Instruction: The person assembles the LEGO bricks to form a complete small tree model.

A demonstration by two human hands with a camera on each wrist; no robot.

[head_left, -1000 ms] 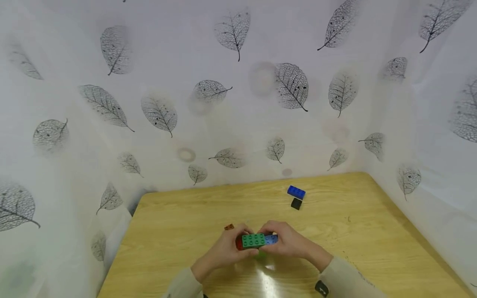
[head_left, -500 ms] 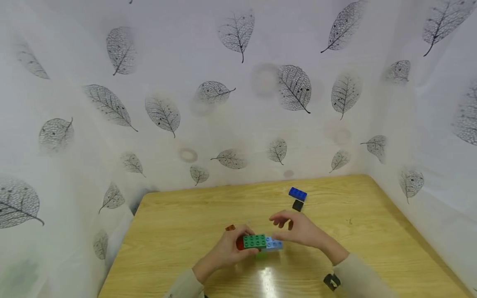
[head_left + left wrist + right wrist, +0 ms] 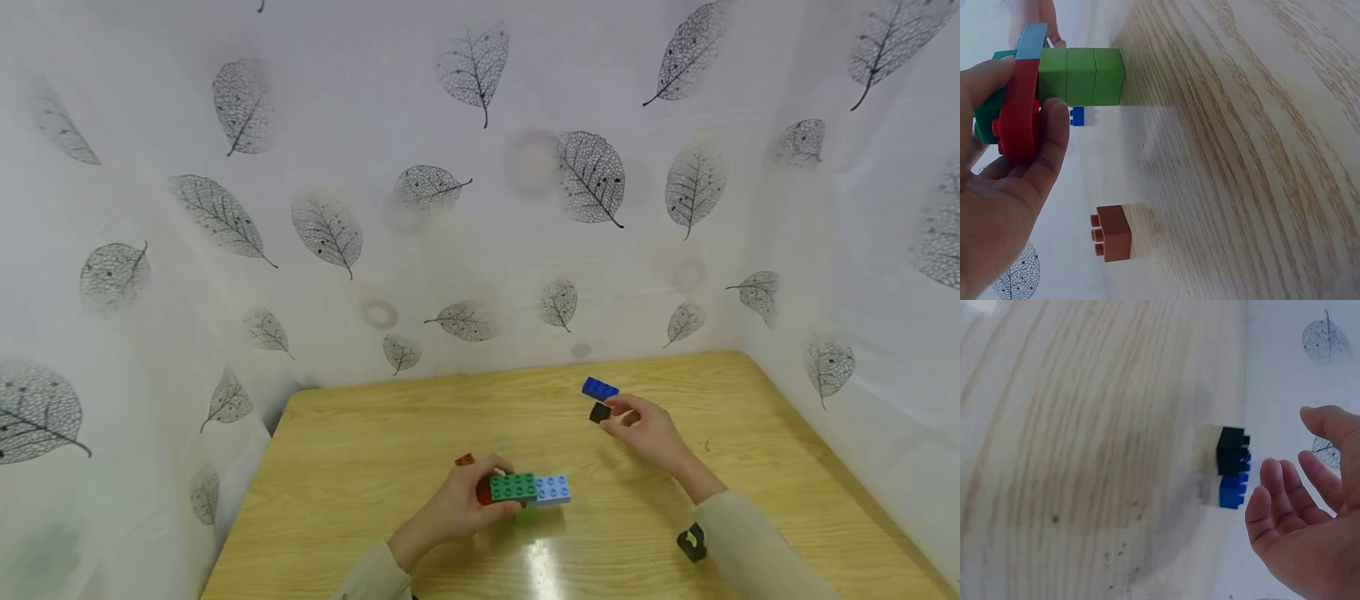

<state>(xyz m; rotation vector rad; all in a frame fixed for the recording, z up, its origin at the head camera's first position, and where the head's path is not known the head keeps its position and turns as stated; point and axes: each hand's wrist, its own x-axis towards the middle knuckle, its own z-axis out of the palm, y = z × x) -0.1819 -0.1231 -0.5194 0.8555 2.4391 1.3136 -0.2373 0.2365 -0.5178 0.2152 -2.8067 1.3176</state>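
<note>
My left hand [image 3: 459, 506] grips a stack of joined bricks [image 3: 525, 490] just above the wooden table [image 3: 360, 467]: a dark green brick on top, a light blue one to its right, a red piece at the left end, light green blocks [image 3: 1082, 76] beneath. In the left wrist view the fingers [image 3: 1054, 134] curl round the red piece [image 3: 1019, 115]. My right hand [image 3: 643, 427] hovers with relaxed fingers beside a small black brick [image 3: 598, 412] [image 3: 1232, 452], holding nothing. A blue brick [image 3: 599, 388] [image 3: 1232, 488] lies just behind the black one.
A small brown brick [image 3: 463, 459] [image 3: 1112, 234] lies on the table left of my left hand. White sheets printed with leaves [image 3: 480, 208] wall the table at the back and both sides. A glare patch sits near the front edge.
My right hand let go of the brick stack and moved back and right, to the black and blue bricks. My left hand kept holding the stack in place.
</note>
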